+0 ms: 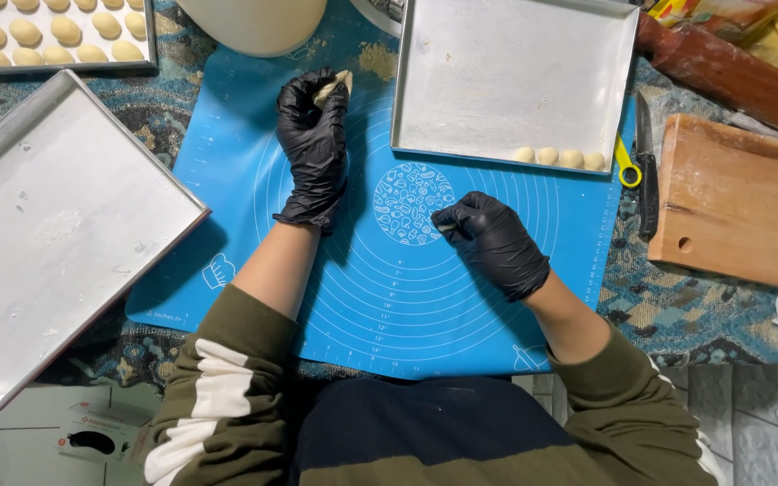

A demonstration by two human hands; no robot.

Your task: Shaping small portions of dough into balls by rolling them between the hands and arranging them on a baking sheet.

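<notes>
The left hand, in a black glove, reaches to the far edge of the blue silicone baking mat, its grip pinched around a small lump of pale dough held just clear of the mat, near a scatter of crumbs and close to the cream bowl beyond. The right hand, also gloved, rests knuckles-up near the mat's printed centre circle; its fingertips are curled and pressed together, but whether a bit of dough sits under them I cannot tell.

Just beyond the right hand lies a metal baking tray, nearly bare, with a short row of four dough balls along its near rim, within easy reach of the hands. A second bare tray lies tilted at the left, partly over the mat's edge. A third tray at the top left is crowded with shaped pieces, set well apart from the working area. On the patterned desk to the right lie a knife, a yellow-handled tool, a wooden board and a rolling pin.
</notes>
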